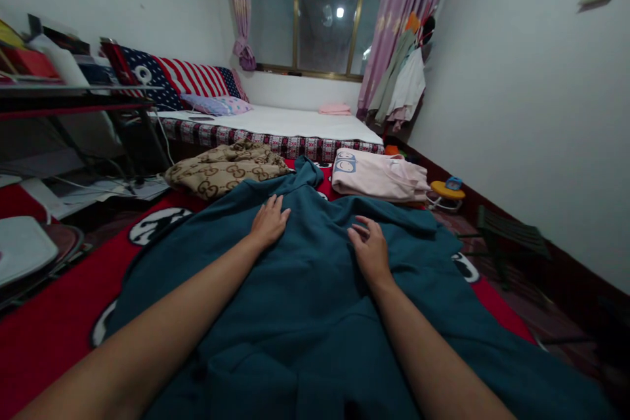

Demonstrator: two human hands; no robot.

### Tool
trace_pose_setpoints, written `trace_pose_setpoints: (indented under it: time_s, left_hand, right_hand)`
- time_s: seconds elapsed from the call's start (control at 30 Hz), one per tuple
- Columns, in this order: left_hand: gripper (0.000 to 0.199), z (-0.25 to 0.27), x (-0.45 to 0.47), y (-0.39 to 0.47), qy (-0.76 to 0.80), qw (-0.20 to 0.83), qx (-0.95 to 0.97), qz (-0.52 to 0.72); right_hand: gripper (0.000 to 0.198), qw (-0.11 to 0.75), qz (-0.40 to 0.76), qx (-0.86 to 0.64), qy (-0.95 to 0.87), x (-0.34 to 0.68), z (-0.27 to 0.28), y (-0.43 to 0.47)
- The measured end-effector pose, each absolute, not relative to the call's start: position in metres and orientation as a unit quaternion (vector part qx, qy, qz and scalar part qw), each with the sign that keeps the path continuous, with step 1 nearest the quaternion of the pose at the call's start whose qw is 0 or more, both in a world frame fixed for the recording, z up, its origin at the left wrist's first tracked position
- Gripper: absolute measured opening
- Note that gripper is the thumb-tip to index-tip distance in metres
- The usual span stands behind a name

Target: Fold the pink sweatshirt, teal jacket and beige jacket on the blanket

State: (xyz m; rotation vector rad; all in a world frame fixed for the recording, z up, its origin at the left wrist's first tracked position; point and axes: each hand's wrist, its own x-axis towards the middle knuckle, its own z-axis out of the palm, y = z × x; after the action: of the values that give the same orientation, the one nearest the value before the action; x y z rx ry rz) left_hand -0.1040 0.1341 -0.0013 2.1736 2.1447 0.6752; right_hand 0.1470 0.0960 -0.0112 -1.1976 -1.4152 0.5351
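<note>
A dark teal garment (295,282) with a collar at its far end lies spread out in front of me, wrinkled in the middle. My left hand (270,222) rests palm down on its left upper part, fingers stretched out. On the right side, my right hand (370,248) is over the cloth with its fingers apart and slightly bent. Neither hand has anything in its grasp. Under the garment is a red blanket (54,328) with black and white patterns. The garment's near end runs out of view below.
Beyond the collar lie a brown patterned cloth (226,170) on the left and a folded pink garment (378,176) on the right. A bed (295,121) stands under the window. To the right are a yellow stool (447,191) and a dark folding stool (512,233); a cluttered desk (73,102) is at left.
</note>
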Motion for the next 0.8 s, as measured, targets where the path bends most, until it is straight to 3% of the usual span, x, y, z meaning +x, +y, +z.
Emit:
trace_pose_setpoints:
  time_s: [0.1, 0.17, 0.33, 0.4, 0.47, 0.53, 0.67, 0.8]
  left_hand:
    - [0.058, -0.003, -0.103, 0.135, 0.692, -0.008, 0.702, 0.170]
    - [0.060, -0.002, -0.100, 0.134, 0.692, -0.011, 0.706, 0.152]
    - [0.077, 0.001, -0.095, 0.127, 0.679, -0.007, 0.718, 0.154]
    - [0.083, 0.002, -0.095, 0.125, 0.674, 0.004, 0.720, 0.161]
    - [0.085, 0.002, -0.095, 0.124, 0.671, 0.011, 0.721, 0.171]
    - [0.084, 0.003, -0.095, 0.124, 0.666, 0.016, 0.723, 0.183]
    - [0.078, 0.006, -0.095, 0.123, 0.636, 0.031, 0.748, 0.187]
    - [0.080, 0.007, -0.094, 0.123, 0.616, 0.042, 0.769, 0.163]
  right_hand:
    - [0.040, 0.585, 0.256, -0.563, -0.525, 0.170, -0.007, 0.109]
    - [0.042, 0.555, 0.198, -0.620, -0.518, 0.193, 0.000, 0.116]
    - [0.069, 0.335, -0.055, -0.749, -0.569, 0.246, 0.020, 0.126]
    - [0.058, 0.237, -0.087, -0.751, -0.610, 0.261, 0.028, 0.133]
    - [0.035, 0.172, -0.082, -0.740, -0.645, 0.275, 0.041, 0.144]
    - [0.031, 0.145, -0.078, -0.747, -0.645, 0.289, 0.060, 0.159]
    - [0.046, 0.131, -0.118, -0.812, -0.556, 0.314, 0.099, 0.190]
    - [0.039, 0.145, -0.149, -0.815, -0.542, 0.321, 0.102, 0.213]
